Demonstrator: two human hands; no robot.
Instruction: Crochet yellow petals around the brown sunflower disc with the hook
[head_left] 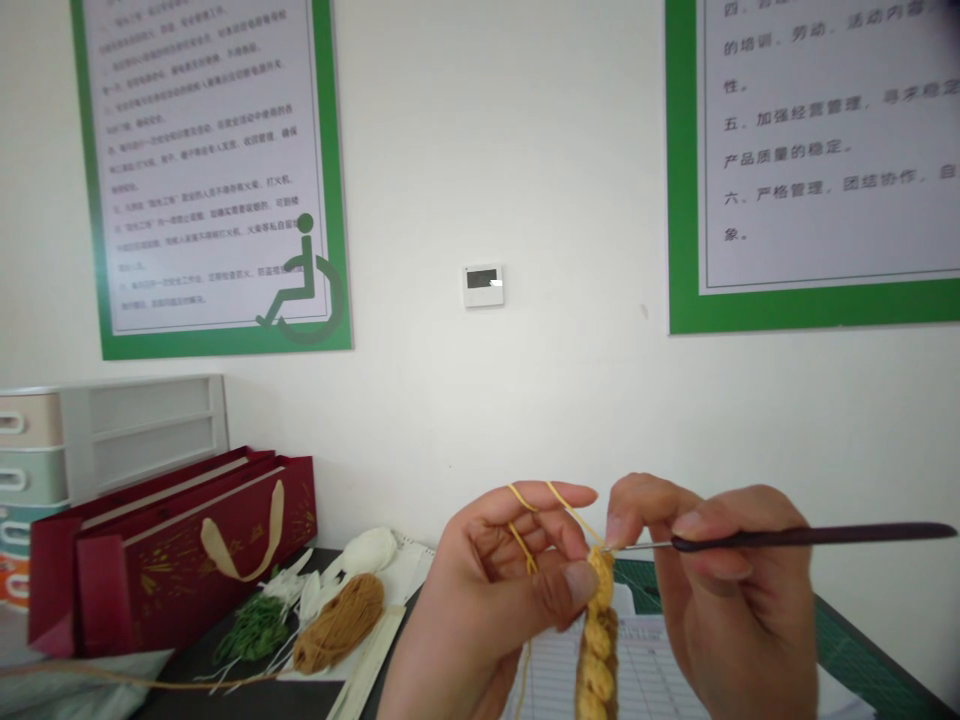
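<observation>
My left hand (502, 600) pinches the top end of a narrow yellow and brown crochet strip (598, 640) between thumb and fingers. Yellow yarn (566, 508) loops over its raised index finger and runs down to the strip. In my right hand (731, 590) is a crochet hook (817, 536) with a dark handle, held level. The hook's thin metal tip meets the top of the strip, close to my left fingertips. Whether yarn is caught on the tip is too small to tell. The strip hangs down past the bottom edge of the view.
Printed sheets (637, 665) and a green cutting mat (862, 650) lie below my hands. To the left are a brown yarn skein (341, 625), green yarn (255, 628), white yarn (371, 550), dark red gift bags (187, 560) and a drawer unit (142, 430). Behind stands a white wall (420, 400) with framed notices.
</observation>
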